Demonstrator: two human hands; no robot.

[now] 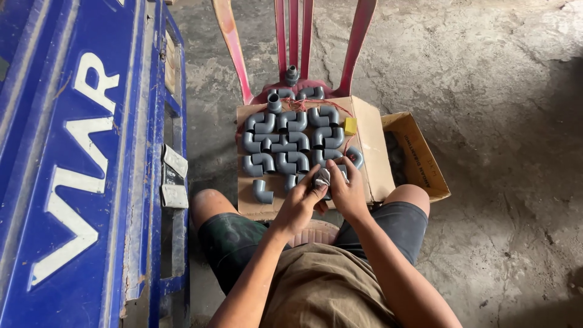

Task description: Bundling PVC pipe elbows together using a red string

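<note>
Blue metal panel (79, 164) with white lettering fills the left side of the view. Beside it, on the concrete floor (498, 121), sits a flat cardboard sheet (370, 158) carrying rows of grey pipe elbows (285, 136), resting against the seat of a red plastic chair (291, 36). One loose elbow (262, 192) lies at the sheet's near left corner. The left hand (302, 203) is closed around a grey pipe fitting (323, 180), held just above the sheet's near edge. The right hand (347, 189) grips the same fitting from the other side, fingers curled over it. A small yellow block (350, 126) lies at the sheet's right side. An open cardboard box (419, 155) stands just right of the sheet.
</note>
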